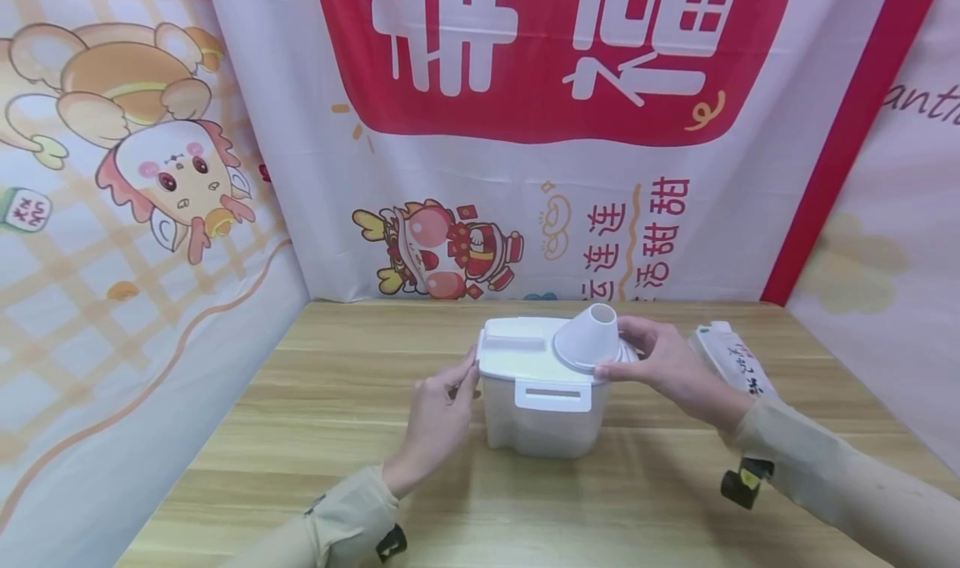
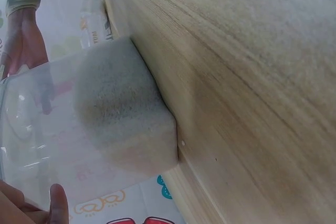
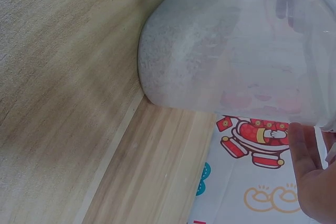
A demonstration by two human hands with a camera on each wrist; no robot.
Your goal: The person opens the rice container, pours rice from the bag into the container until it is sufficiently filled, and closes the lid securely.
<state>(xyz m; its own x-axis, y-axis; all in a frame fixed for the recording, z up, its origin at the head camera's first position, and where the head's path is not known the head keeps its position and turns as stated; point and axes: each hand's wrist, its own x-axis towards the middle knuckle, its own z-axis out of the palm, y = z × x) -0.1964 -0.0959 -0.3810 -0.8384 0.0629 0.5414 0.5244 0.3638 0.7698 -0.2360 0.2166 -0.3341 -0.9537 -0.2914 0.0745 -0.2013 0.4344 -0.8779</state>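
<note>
Both hands [image 1: 438, 414] [image 1: 671, 364] on white lidded container [image 1: 543, 409], wooden table [image 1: 315, 459].

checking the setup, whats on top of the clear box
A white lid covers the box, with a white funnel on its right part, gripped by the right hand. The opening under the funnel is hidden.

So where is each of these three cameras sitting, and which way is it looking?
Head: on the person's head, looking down at the wooden table; left hand and right hand hold the clear plastic container.
Left wrist: low beside the container; a fingertip shows.
Right wrist: opposite side; the palm shows.
All share the container.
</note>
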